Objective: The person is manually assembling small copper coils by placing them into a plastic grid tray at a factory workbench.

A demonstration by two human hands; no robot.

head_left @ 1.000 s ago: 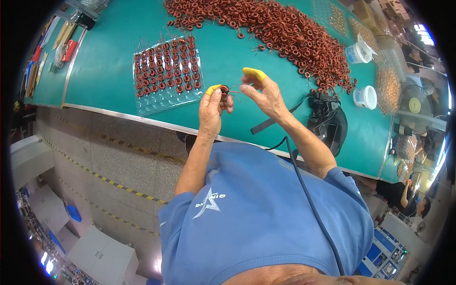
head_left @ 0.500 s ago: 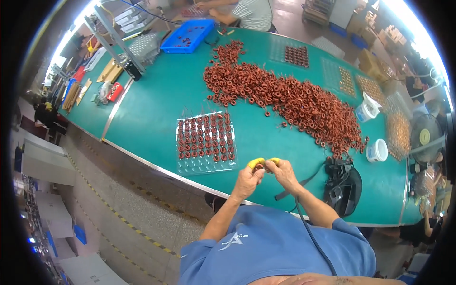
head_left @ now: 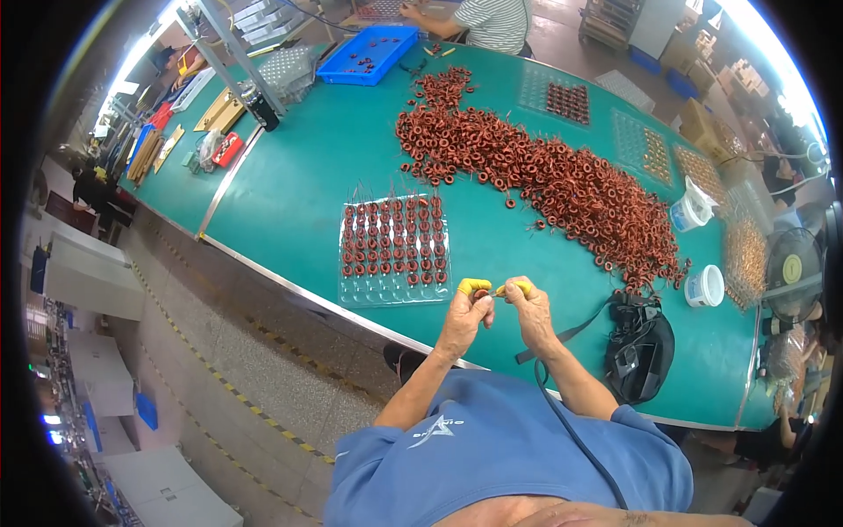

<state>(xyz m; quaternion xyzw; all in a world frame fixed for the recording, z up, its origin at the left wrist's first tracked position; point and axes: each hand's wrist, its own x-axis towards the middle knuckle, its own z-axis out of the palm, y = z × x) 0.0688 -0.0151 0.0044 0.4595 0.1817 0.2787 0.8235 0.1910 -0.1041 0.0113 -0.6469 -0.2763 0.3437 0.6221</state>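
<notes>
My left hand [head_left: 464, 318], with a yellow finger cot, pinches a small red-brown ring coil [head_left: 479, 296] just above the table's near edge. Close beside it on the right, my right hand [head_left: 530, 314] also wears yellow cots and is closed in a pinch; whatever lies between its fingertips is too small to make out. A clear plastic tray [head_left: 386, 293] left of my hands holds rows of similar coils, with bare pockets along its near side. Beyond my hands, a long heap of loose coils [head_left: 544, 180] with thin wire leads spreads across the green table [head_left: 290, 193].
To the right lie a black strapped device [head_left: 639, 351] and two white tubs [head_left: 704, 286] [head_left: 691, 209]. A blue bin [head_left: 367, 54] and more part trays [head_left: 569, 104] stand farther back. Across the table sits a person in a striped shirt [head_left: 497, 25]. A black fan [head_left: 792, 270] is at far right.
My right hand has drawn slightly away to the right from the left hand, which keeps the coil. The whole view has shifted a little.
</notes>
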